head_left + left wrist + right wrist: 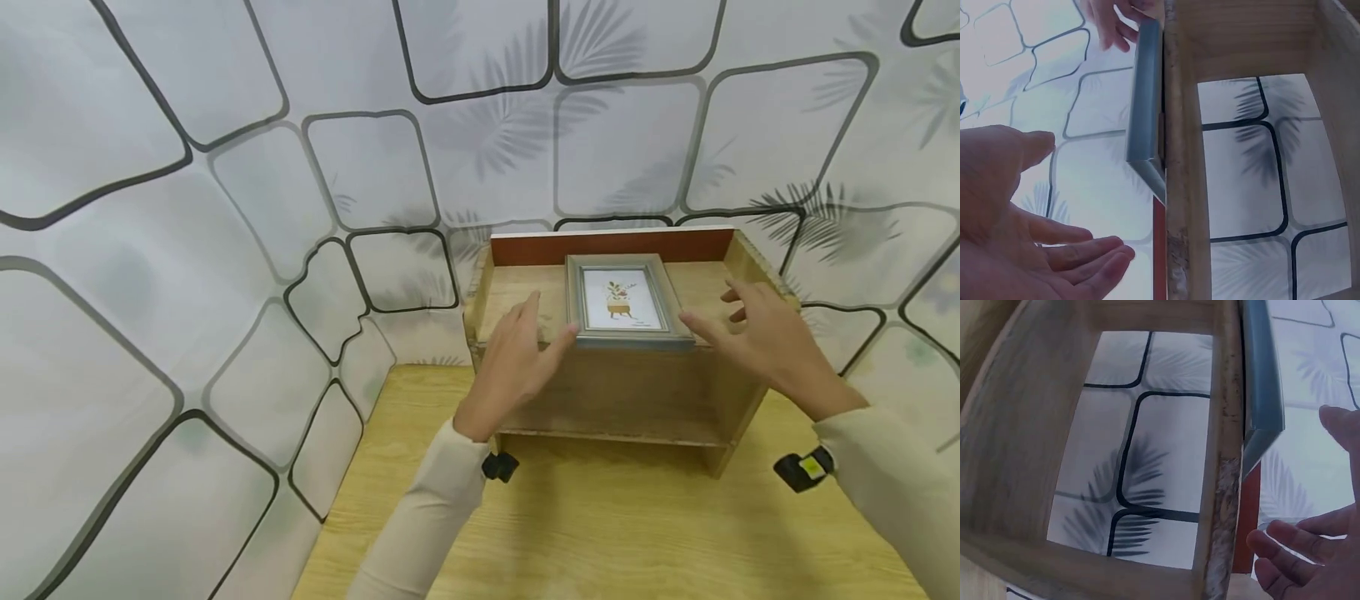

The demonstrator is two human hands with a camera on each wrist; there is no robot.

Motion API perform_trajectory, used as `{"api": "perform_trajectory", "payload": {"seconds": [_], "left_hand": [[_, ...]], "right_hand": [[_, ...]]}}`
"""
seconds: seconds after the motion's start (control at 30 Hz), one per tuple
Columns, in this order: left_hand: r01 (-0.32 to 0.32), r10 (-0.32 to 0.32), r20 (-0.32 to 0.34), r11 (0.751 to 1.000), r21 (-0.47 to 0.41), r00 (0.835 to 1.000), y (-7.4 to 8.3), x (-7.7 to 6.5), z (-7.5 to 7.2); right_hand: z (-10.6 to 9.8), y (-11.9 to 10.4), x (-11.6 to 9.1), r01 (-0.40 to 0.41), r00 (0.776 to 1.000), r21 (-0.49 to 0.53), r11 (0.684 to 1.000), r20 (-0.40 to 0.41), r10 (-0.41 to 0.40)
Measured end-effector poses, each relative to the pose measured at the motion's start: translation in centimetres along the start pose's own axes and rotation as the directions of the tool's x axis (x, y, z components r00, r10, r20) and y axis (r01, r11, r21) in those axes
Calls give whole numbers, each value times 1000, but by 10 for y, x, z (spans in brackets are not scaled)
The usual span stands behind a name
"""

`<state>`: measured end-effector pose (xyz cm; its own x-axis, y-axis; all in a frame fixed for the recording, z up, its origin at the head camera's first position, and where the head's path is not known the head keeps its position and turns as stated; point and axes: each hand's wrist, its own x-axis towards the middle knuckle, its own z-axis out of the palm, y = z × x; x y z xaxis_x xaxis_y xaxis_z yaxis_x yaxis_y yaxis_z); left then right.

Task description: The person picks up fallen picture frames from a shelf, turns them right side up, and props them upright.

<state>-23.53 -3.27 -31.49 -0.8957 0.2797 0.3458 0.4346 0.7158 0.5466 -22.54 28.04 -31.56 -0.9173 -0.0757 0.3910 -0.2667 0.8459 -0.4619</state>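
Observation:
A picture frame [667,292], grey-silver with a plant-in-a-pot print, lies face up on the top board of a small wooden shelf [600,392]. Its front edge sticks out slightly past the board. To its left is my left hand [513,362], thumb and fingers spread, the thumb tip close to the front left corner. My right hand [772,346] hovers on the other side, fingers loosely bent and thumb pointing at the front right corner. Both wrist views show gaps between the fingers of the left hand [1041,231] and right hand [1310,556] and the frame's side; neither holds anything.
The shelf stands on a yellow wood-grain table [600,517], near the patterned wall covering [487,150]. Raised sides and a red-brown back strip [525,247] border its top. Below is a compartment with an open back. Straps with small black devices [804,468] sit at both wrists.

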Motion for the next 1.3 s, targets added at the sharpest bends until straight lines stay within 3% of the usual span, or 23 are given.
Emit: {"api": "perform_trajectory", "payload": {"seconds": [0.13, 0.23, 0.4, 0.6, 0.87, 1.17, 1.3], "left_hand": [[11, -14, 42, 997, 78, 999, 7, 25, 1], [3, -16, 78, 988, 155, 997, 10, 41, 2], [26, -57, 145, 979, 202, 988, 14, 58, 7], [89, -132, 209, 975, 202, 969, 14, 66, 12], [126, -170, 249, 975, 182, 953, 16, 69, 17], [122, -167, 224, 972, 202, 960, 15, 67, 23], [101, -142, 204, 975, 198, 969, 16, 70, 22]], "right_hand": [[-1, -5, 22, -56, 993, -5, 998, 100, 56], [1, -9, 35, -106, 973, -10, 994, 205, 106], [9, -15, 51, -120, 946, -50, 991, 296, 130], [16, -19, 61, -99, 950, -97, 990, 287, 123], [18, -18, 60, -120, 945, -8, 993, 305, 117], [21, -19, 55, -119, 949, 44, 992, 298, 101], [18, -21, 55, -92, 969, 59, 994, 236, 76]]}}
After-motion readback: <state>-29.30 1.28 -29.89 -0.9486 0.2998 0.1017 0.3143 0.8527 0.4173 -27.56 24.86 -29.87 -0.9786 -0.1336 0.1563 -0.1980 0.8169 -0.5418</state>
